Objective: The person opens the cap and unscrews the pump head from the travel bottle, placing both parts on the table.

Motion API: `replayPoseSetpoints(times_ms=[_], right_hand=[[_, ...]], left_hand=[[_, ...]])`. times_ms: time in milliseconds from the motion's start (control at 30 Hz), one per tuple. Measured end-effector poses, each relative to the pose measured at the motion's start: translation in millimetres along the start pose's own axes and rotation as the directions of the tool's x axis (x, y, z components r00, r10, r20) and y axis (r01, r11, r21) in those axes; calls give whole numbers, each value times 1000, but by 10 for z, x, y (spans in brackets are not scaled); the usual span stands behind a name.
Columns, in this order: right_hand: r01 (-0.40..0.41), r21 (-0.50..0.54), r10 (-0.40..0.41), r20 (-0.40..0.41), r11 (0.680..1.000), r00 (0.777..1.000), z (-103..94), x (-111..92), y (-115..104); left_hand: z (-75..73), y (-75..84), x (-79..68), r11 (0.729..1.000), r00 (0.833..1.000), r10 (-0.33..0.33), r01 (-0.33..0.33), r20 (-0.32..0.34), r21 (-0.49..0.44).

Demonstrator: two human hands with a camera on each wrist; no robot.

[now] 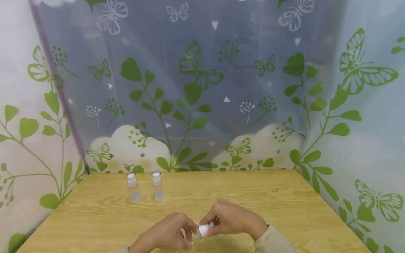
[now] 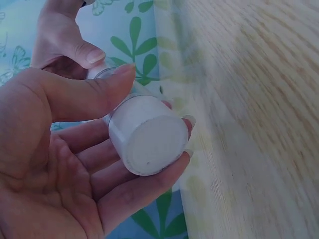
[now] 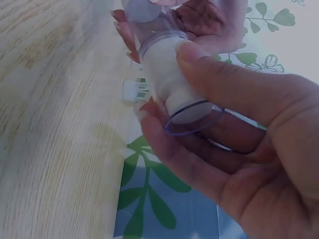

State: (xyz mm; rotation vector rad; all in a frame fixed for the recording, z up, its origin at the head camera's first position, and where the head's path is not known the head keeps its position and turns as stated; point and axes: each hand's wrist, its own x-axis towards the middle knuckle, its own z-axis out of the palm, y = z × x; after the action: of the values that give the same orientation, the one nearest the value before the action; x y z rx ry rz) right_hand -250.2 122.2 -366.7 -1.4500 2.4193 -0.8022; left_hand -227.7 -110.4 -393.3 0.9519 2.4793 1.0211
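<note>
Both hands hold one small clear bottle with a white neck, tilted on its side low over the table. My left hand grips its bottom end, thumb on one side and fingers underneath; the round white base faces the left wrist camera. At the other end my right hand pinches the white upper part between thumb and fingers. A clear round rim at the top end faces the right wrist camera, inside the curl of that hand.
Two similar clear bottles with white tops, a left one and a right one, stand upright at the back left of the wooden table. A curtain printed with leaves and butterflies hangs behind and at both sides.
</note>
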Motion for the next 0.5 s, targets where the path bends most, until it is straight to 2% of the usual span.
replayPoseSetpoints(times_ms=[233, 500], right_hand=[[2, -10, -2, -10, 1000, 1000, -2, -5, -12], [-31, -17, 31, -4, 999, 1000, -4, 4, -1]], left_hand=[[-4, -10, 6, 1000, 1000, 12, -12, 7, 1], [-6, -53, 27, 999, 999, 26, -25, 24, -28]])
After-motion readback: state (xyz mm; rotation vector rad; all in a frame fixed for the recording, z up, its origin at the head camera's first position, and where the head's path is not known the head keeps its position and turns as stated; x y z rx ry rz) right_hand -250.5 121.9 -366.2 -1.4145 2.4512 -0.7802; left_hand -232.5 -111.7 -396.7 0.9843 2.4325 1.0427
